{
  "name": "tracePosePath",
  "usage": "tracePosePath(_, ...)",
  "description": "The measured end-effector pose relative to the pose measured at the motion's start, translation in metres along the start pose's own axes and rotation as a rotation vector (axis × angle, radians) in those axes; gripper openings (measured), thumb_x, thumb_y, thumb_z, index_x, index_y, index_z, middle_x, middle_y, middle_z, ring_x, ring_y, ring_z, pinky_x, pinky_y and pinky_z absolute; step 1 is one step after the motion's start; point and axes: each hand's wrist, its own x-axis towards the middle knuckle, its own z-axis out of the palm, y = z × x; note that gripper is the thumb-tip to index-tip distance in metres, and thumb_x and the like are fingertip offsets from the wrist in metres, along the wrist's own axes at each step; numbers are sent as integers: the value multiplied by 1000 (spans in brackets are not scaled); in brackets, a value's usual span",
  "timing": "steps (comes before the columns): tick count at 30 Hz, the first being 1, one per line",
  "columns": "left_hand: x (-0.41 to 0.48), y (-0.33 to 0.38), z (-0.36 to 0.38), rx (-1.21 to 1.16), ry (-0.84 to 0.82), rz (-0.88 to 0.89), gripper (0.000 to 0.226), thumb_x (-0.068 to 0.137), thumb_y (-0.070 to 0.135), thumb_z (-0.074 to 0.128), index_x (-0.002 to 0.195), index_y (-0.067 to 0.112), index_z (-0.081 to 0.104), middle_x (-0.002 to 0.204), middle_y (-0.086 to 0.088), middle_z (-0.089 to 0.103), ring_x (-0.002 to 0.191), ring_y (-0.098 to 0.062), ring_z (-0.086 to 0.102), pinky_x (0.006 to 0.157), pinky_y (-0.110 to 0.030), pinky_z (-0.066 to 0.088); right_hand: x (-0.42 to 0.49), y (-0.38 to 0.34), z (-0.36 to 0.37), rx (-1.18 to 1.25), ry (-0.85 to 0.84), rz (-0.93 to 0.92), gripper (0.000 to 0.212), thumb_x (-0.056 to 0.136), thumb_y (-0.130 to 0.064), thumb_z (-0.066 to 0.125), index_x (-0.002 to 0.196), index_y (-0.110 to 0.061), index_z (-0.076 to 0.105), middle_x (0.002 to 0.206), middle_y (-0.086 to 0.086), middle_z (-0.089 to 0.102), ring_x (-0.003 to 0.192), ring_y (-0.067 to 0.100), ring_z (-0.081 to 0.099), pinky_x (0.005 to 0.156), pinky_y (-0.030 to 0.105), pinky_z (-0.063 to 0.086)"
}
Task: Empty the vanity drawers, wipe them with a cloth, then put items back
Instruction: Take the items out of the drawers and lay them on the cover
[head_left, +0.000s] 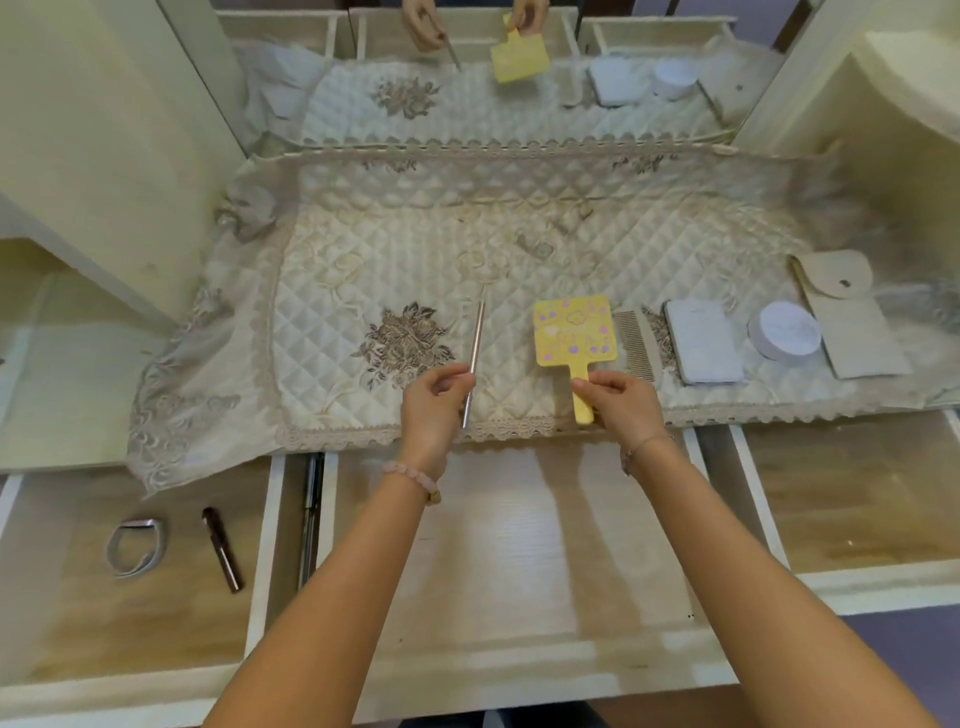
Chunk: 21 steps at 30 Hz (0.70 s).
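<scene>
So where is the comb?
The comb lies on the quilted cloth, right of centre, between the yellow mirror and the white case.

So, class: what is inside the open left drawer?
A grey band and a dark pen lie apart on the left drawer floor. Its back part is hidden under the tabletop.

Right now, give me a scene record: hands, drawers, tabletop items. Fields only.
left hand: holds thin metal stick over the quilted cover
right hand: grips handle of yellow hand mirror
middle drawer: open, nothing visible inside
left drawer: open; grey band, dark pen-like stick
right drawer: open, nothing visible in the part shown
on cover, right: comb, white rectangular case, round white tin, beige pouch
</scene>
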Motion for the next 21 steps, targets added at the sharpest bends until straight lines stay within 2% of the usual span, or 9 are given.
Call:
tracePosePath(5, 25, 8, 23, 61, 8, 34, 11, 84, 8, 65, 95, 9, 65, 84, -7, 65, 79, -17, 61, 73, -27, 51, 35, -7, 7, -44, 9, -12, 20, 80, -16, 71, 95, -9, 61, 76, -4, 58, 70, 5, 55, 59, 15, 42)
tracePosePath(7, 34, 8, 30, 72, 37, 30, 9, 83, 6, 65, 91, 8, 64, 80, -6, 62, 76, -18, 59, 74, -30, 51, 45, -8, 11, -66, 16, -12, 26, 80, -16, 72, 100, -4, 63, 80, 0, 60, 76, 11, 56, 64, 20, 44)
tracePosePath(10, 44, 5, 38, 144, 106, 49, 7, 82, 5, 65, 89, 7, 63, 73, -2, 59, 71, -16, 57, 67, -24, 50, 53, -7, 16, -124, 15, -6, 30, 79, -16, 72, 103, -1, 64, 92, 8, 61, 85, 17, 56, 75, 29, 46)
tracePosePath(14, 48, 1, 43, 276, 133, 96, 9, 81, 5, 66, 90, 5, 63, 64, 5, 55, 59, -6, 52, 54, -14, 43, 57, -3, 18, -186, 16, -12, 32, 78, -18, 74, 103, -1, 65, 95, 11, 64, 94, 25, 62, 87, 40, 51)
tracePosePath(17, 45, -2, 44, 347, 98, 150, 9, 80, 6, 67, 88, 8, 62, 64, 6, 56, 59, -5, 53, 52, -9, 43, 56, 1, 17, -248, 41, -58, 32, 77, -23, 74, 102, -5, 66, 83, 1, 62, 84, 18, 60, 82, 35, 52)
tracePosePath(21, 39, -5, 43, 453, 62, 181, 12, 80, 11, 68, 91, 9, 62, 72, 3, 59, 67, -11, 57, 63, -21, 46, 50, 8, 18, -391, 112, -145, 31, 78, -30, 72, 102, -12, 66, 76, -5, 59, 75, 11, 56, 69, 27, 46)
